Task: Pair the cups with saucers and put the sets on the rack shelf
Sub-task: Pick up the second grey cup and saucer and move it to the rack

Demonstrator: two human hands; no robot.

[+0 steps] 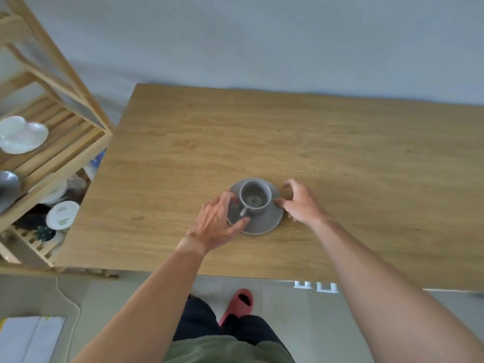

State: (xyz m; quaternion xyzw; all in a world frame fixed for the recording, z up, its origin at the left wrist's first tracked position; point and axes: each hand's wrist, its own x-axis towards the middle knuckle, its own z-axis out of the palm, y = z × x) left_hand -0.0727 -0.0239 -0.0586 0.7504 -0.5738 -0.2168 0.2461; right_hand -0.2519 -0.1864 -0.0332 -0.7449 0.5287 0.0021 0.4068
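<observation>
A grey cup point(255, 199) stands upright on a grey saucer point(264, 222) near the middle of the wooden table point(340, 153), its handle pointing toward me. My left hand point(218, 221) touches the saucer's left rim, thumb on the near edge. My right hand point(301, 201) touches the right rim with fingers spread. The saucer rests flat on the table. The wooden rack point(52, 142) stands at the left; a white cup and saucer set point(22, 134) sits on its slatted shelf, and a grey piece point(7, 187) shows at the left edge.
The rack's lower shelf holds white dishes point(62, 214) and dark items. A red slipper point(239, 303) is on the floor below the table's near edge. White papers point(31, 339) lie on the floor at bottom left.
</observation>
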